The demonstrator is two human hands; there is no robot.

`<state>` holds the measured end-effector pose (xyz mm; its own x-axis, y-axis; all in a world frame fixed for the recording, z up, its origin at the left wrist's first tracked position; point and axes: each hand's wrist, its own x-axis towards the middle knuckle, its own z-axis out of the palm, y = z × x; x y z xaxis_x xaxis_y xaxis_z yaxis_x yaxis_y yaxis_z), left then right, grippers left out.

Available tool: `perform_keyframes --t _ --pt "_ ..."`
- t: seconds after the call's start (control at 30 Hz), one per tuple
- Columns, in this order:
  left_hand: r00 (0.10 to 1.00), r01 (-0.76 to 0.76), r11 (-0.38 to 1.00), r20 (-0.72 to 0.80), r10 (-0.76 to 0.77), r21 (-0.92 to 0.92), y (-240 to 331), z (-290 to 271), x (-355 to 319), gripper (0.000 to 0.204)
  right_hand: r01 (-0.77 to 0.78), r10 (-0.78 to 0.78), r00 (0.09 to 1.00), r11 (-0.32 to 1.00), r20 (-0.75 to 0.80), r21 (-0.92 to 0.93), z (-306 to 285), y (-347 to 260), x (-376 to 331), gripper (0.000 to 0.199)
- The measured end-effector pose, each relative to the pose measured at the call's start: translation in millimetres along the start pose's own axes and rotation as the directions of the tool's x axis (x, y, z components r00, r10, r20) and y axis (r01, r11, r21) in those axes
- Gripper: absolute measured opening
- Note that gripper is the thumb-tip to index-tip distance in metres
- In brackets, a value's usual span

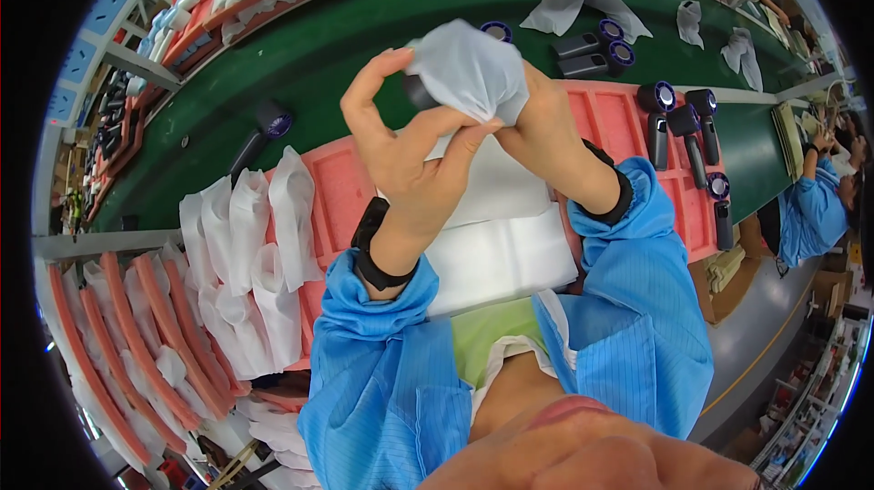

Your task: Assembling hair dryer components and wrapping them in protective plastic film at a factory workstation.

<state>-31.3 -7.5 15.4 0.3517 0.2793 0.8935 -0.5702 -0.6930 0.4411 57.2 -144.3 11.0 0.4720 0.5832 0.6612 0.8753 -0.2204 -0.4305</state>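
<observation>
Both hands grip white pouch point(469, 71); dark device point(419, 91) inside mostly hidden.

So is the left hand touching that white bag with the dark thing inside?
Touching. The head view shows the left hand's thumb and fingers pinching the lower edge of the white bag, with no gap; the right hand grips it too.

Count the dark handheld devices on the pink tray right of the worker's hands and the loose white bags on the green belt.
Dark handheld devices on the pink tray: 4
Loose white bags on the green belt: 3
Total: 7
</observation>
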Motion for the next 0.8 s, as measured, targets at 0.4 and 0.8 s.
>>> perform_keyframes --t 0.4,0.8 --pt "0.887 0.402 0.915 0.249 -0.39 0.001 -28 14 -13 0.019 -0.398 0.416 0.909 0.878 0.011 -0.266 9 101 63 0.035" --pt "0.575 0.147 0.945 0.753 -0.321 0.291 -14 66 -98 0.019 -0.099 0.641 0.701 0.521 0.312 -0.848 -65 309 72 0.038"
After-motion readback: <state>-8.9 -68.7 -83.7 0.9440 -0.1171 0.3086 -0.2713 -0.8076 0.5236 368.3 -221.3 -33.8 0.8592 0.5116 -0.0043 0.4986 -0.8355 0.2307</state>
